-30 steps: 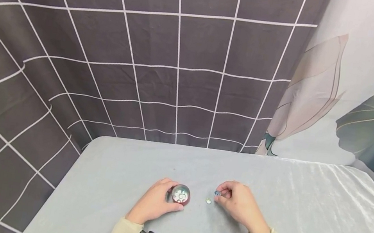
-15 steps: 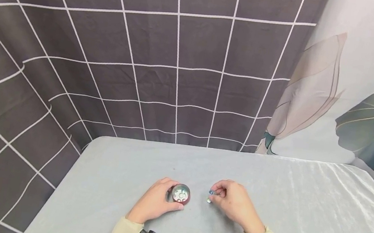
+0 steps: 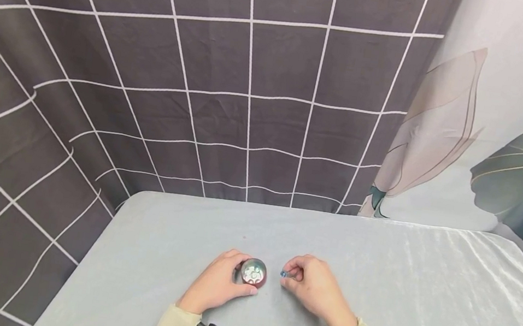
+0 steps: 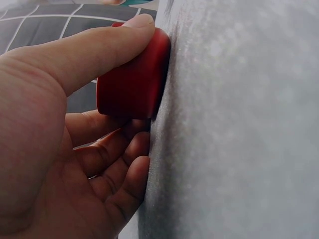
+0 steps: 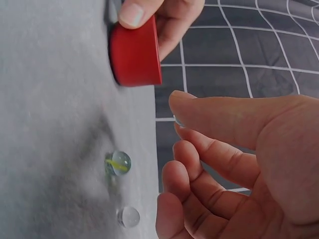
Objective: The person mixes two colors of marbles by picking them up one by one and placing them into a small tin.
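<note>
My left hand (image 3: 216, 283) grips a small red cup (image 4: 132, 74) that stands upright on the table, with the thumb on one side and fingers on the other. From the head view the cup's shiny silver inside shows. Just right of the cup, my right hand (image 3: 316, 291) pinches a small bluish glass marble (image 3: 284, 274) between thumb and forefinger, above the cloth. Only a sliver of this marble shows in the right wrist view. Below that hand lie a clear marble with a yellow-green swirl (image 5: 118, 163) and a plain clear marble (image 5: 129, 217); the right hand hides both in the head view.
A pale grey velvety cloth (image 3: 183, 230) covers the table. Behind it hangs a dark curtain with a white grid (image 3: 276, 126), and at the right a white leaf-patterned curtain (image 3: 435, 202). Each wrist carries a small black camera.
My right hand has moved left toward the cup with the bluish marble, passing over the marble that lay beside it and now covering it. My left hand and the cup have stayed put.
</note>
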Tool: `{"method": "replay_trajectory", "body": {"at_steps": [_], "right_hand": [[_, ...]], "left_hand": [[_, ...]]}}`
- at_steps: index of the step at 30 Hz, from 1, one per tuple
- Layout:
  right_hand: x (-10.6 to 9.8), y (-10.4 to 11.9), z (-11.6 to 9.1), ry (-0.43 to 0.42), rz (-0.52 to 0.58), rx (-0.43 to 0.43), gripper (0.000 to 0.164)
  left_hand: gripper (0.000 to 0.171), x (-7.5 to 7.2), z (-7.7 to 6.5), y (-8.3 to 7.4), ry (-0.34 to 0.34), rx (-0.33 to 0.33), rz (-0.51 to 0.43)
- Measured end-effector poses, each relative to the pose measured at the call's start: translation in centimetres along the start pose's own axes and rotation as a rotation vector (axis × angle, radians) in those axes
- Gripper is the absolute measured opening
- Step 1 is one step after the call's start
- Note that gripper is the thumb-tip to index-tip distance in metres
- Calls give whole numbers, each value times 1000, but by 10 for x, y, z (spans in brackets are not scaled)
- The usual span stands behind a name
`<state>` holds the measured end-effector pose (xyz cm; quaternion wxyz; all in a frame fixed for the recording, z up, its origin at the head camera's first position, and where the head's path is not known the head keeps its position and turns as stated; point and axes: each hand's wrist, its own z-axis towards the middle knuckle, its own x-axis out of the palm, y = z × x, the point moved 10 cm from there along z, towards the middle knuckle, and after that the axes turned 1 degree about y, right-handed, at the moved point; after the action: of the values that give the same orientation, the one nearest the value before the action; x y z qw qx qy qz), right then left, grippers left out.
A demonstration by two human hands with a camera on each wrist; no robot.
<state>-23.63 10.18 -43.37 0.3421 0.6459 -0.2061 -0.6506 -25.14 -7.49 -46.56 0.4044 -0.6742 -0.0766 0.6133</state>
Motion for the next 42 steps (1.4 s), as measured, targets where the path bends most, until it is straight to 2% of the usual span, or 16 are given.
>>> {"method": "replay_trajectory", "body": {"at_steps": [19,42], "right_hand": [[10,15,4,-36,-14,-56,17],[26,33,12,-12,-10,-109,15]], "left_hand": [[58,1,-1,1,-1,16,-3],[56,1,-1,1,-13,23,7]]}}
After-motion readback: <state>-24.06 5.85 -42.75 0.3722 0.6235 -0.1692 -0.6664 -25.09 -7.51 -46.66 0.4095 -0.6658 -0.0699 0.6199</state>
